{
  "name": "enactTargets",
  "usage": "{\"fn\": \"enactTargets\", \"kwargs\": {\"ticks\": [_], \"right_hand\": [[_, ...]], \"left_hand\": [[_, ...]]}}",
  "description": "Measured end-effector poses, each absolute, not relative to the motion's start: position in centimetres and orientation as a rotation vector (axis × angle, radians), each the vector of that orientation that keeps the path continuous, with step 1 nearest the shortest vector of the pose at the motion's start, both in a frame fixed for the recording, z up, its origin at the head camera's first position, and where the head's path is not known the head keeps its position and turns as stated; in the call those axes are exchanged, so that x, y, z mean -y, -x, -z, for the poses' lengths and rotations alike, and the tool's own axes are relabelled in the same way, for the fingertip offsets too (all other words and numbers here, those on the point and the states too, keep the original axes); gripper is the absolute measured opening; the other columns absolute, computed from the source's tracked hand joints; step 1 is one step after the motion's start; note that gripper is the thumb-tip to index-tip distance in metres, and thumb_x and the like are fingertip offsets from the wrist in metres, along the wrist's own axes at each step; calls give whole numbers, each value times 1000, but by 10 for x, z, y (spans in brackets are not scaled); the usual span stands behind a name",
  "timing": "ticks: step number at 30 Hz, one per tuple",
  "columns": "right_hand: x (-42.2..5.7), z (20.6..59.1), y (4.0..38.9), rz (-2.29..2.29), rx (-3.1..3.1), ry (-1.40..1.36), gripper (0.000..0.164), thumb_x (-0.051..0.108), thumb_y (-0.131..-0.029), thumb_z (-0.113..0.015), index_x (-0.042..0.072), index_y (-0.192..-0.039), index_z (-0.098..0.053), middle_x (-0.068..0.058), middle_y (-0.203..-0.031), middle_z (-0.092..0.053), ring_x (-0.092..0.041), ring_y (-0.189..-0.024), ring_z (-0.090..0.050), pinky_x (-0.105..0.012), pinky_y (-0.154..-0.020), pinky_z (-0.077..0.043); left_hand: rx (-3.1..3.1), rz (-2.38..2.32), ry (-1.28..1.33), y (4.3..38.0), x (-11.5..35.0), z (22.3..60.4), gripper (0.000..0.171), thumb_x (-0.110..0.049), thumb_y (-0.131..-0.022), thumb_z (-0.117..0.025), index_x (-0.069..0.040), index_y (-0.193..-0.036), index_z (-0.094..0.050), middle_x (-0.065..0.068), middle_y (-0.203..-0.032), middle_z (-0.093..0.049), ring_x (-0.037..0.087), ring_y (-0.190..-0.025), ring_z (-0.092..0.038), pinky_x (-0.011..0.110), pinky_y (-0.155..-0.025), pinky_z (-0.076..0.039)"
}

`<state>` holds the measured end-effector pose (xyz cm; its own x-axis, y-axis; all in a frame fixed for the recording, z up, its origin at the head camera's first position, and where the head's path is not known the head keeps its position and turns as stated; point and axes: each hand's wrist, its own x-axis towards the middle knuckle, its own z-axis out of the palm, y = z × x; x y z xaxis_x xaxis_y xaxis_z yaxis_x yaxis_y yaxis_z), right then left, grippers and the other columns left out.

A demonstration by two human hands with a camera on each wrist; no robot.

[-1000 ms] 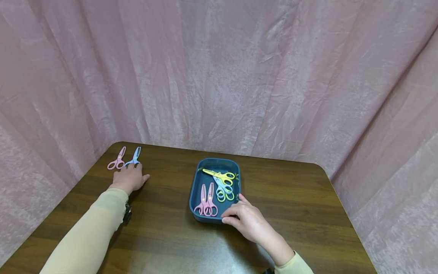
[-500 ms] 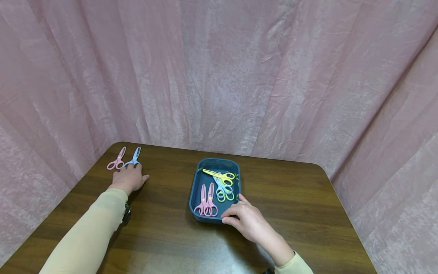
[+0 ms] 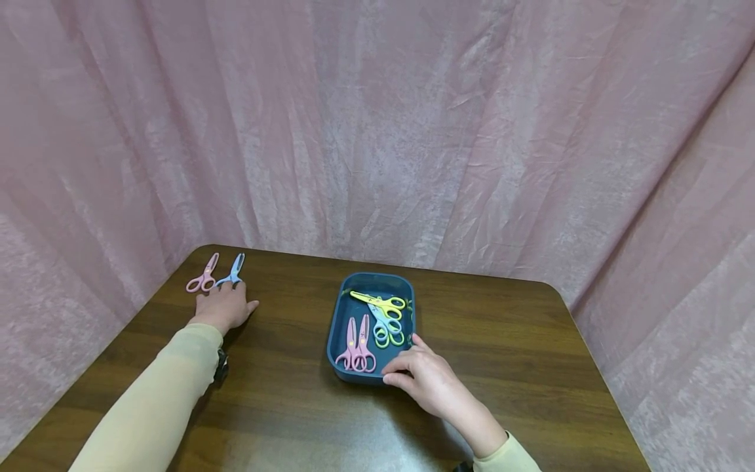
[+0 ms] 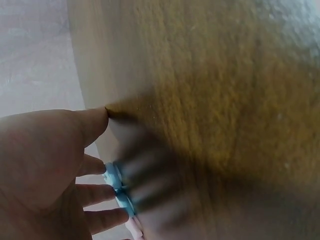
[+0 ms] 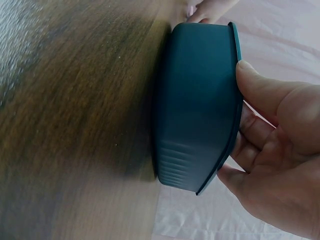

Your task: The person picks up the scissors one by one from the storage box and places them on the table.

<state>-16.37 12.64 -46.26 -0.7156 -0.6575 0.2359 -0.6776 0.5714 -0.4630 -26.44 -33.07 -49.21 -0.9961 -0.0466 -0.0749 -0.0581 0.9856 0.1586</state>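
Observation:
My left hand point(image 3: 223, 307) reaches over the table's far left, palm down with fingers fairly straight. Its fingertips touch the handles of the blue scissors point(image 3: 236, 269), partly hidden beneath them; in the left wrist view the thumb stands apart from the blue scissors point(image 4: 119, 182). Just left lie pink scissors point(image 3: 206, 274). At the near right corner of a dark teal box point(image 3: 332, 334), my right hand point(image 3: 427, 380) pinches the rim between thumb and curled fingers. Inside the box are yellow scissors point(image 3: 377, 301), light blue scissors point(image 3: 385, 322), green handles point(image 3: 398, 339) and two pink scissors point(image 3: 362, 341).
The box stands in the middle of a brown wooden table point(image 3: 501, 341). A pink curtain point(image 3: 377, 131) hangs behind and along both sides, close to the table's edges.

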Motion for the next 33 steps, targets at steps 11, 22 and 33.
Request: {"fn": "enactTargets", "kwargs": {"ticks": [11, 22, 33], "right_hand": [[-125, 463, 165, -843, 2778, -1162, 4, 14, -99, -83, 16, -100, -87, 11, -94, -80, -12, -102, -72, -60, -127, -34], [-126, 463, 165, -845, 2789, -1155, 5, 14, -99, -83, 16, -100, -87, 11, -94, -80, -12, -103, -73, -60, -127, -33], [-126, 462, 166, -855, 2790, -1156, 5, 13, -99, -83, 15, -101, -87, 10, -95, -80, -12, -102, -73, -60, -127, -33]], "left_hand": [[-3147, -167, 74, 261, 326, 487, 60, -35, -108, -69, 14, -140, -54, 43, -141, -51, 68, -133, -47, 88, -105, -34], [-3155, -172, 62, 262, 324, 489, 66, -39, -110, -66, 13, -148, -49, 43, -147, -47, 66, -139, -43, 87, -109, -30], [-3190, -147, -11, 256, 311, 488, 73, -42, -111, -64, 11, -158, -45, 40, -160, -39, 60, -148, -38, 86, -114, -27]]}}
